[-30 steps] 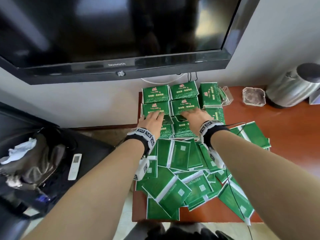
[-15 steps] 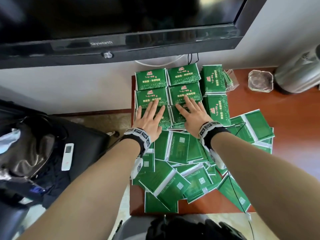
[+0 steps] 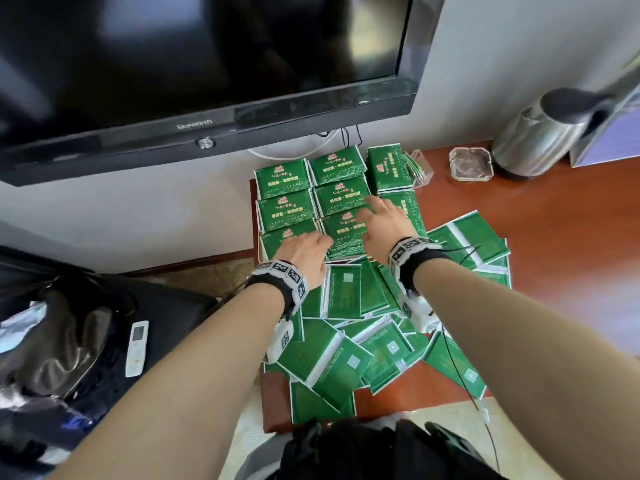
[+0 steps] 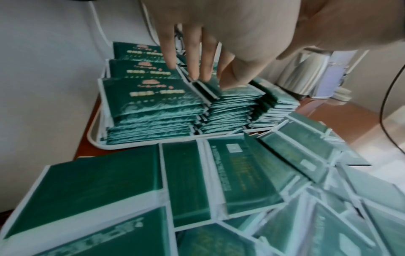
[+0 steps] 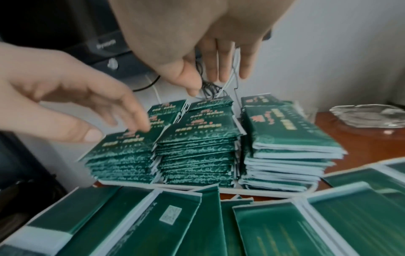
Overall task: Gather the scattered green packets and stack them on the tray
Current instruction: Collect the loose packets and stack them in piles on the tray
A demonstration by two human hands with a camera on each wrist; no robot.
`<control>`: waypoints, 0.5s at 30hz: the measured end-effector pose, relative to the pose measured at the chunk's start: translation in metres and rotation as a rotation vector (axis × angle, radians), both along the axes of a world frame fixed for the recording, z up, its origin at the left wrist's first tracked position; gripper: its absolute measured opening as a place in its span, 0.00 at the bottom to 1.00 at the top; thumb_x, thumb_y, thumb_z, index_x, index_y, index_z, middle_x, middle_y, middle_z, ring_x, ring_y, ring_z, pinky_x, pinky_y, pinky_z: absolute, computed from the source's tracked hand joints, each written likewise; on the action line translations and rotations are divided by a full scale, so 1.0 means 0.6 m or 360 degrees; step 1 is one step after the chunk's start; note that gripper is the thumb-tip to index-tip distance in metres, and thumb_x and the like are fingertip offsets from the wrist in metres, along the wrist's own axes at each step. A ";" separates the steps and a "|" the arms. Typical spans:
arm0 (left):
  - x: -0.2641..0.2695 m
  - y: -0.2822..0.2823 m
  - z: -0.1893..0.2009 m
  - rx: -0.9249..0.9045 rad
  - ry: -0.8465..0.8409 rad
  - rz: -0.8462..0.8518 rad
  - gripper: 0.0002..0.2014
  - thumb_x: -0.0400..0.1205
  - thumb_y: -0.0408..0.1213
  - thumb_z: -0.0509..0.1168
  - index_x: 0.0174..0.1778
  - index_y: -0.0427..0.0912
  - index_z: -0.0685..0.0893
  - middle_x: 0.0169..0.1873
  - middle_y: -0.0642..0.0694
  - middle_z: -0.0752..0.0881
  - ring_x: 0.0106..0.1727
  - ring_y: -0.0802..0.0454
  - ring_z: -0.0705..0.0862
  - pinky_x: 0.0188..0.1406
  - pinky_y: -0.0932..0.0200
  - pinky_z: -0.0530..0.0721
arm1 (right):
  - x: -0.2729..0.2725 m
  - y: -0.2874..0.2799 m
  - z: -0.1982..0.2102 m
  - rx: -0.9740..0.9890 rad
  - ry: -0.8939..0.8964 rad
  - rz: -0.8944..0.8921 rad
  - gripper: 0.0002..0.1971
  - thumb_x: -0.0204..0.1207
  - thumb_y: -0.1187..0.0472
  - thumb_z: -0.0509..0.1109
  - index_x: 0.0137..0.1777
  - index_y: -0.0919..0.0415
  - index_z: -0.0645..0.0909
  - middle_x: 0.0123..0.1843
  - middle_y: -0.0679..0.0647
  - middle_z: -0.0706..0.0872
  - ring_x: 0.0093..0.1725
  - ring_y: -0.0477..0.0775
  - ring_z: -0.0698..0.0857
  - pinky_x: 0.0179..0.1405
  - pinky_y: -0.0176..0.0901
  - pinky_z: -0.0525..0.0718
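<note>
While a good share of the green packets already stands in neat piles on the white tray [image 4: 94, 138] at the back left of the counter [image 3: 536, 244], the job reads as roughly half done, perhaps a little more. Largest first: stacked packets [image 3: 341, 199] fill the tray in rows, printed faces up, piles tall and fairly even in the right wrist view, with two more piles turned sideways at the tray's right end. Next, the loose heap [image 3: 349, 355] sprawls over the near counter, just in front of the tray rim, packets overlapping at all angles, mostly back side up with white edge strips and small square code labels showing; a few reach the counter's front edge. All of these remain to be gathered. Packets look flat, thin, glossy, soft-edged; likely to slide on one another, so the tall piles may shift if knocked. Left hand [image 3: 304, 254] lies over the near-left pile, fingers [image 4: 194, 57] straight and spread, tips touching the edge of the top packet of the neighbouring pile, gripping nothing. Right hand [image 3: 384, 225] rests flat over the near-middle pile, fingers extended and loose, likewise holding nothing. Judged as patting the piles square, not placing. Smallest: the gap between neighbouring piles is narrow.
</note>
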State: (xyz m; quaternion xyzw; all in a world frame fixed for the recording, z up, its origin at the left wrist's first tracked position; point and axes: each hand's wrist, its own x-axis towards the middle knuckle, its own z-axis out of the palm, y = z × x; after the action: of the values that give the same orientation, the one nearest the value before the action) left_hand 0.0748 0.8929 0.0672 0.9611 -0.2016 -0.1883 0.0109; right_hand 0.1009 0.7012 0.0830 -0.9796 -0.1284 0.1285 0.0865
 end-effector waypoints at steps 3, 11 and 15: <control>-0.039 -0.041 0.019 0.0007 0.0175 -0.0053 0.15 0.85 0.36 0.55 0.65 0.47 0.81 0.52 0.47 0.86 0.50 0.46 0.86 0.48 0.51 0.88 | -0.060 -0.043 0.024 0.0072 0.0110 -0.0251 0.15 0.80 0.67 0.62 0.65 0.59 0.82 0.62 0.60 0.83 0.58 0.62 0.84 0.60 0.56 0.86; -0.171 -0.153 -0.044 0.0374 0.0761 -0.0317 0.07 0.85 0.37 0.62 0.52 0.39 0.82 0.42 0.37 0.88 0.33 0.46 0.77 0.35 0.54 0.78 | -0.282 -0.211 -0.055 -0.0573 0.0970 -0.0540 0.11 0.83 0.59 0.59 0.45 0.64 0.79 0.43 0.58 0.83 0.47 0.62 0.85 0.58 0.59 0.88; -0.197 -0.206 -0.056 0.0435 0.0725 -0.0363 0.11 0.82 0.43 0.64 0.42 0.38 0.84 0.47 0.34 0.90 0.37 0.43 0.87 0.45 0.48 0.91 | -0.353 -0.271 -0.063 -0.0569 0.0974 -0.0683 0.13 0.83 0.58 0.59 0.54 0.64 0.83 0.47 0.58 0.87 0.52 0.61 0.89 0.57 0.54 0.89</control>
State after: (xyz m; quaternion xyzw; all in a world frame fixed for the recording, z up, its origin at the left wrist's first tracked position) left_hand -0.0434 0.7694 0.0335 0.8578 -0.2736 -0.4246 -0.0949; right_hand -0.1110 0.5387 0.0449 -0.9003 0.1347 0.4131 -0.0262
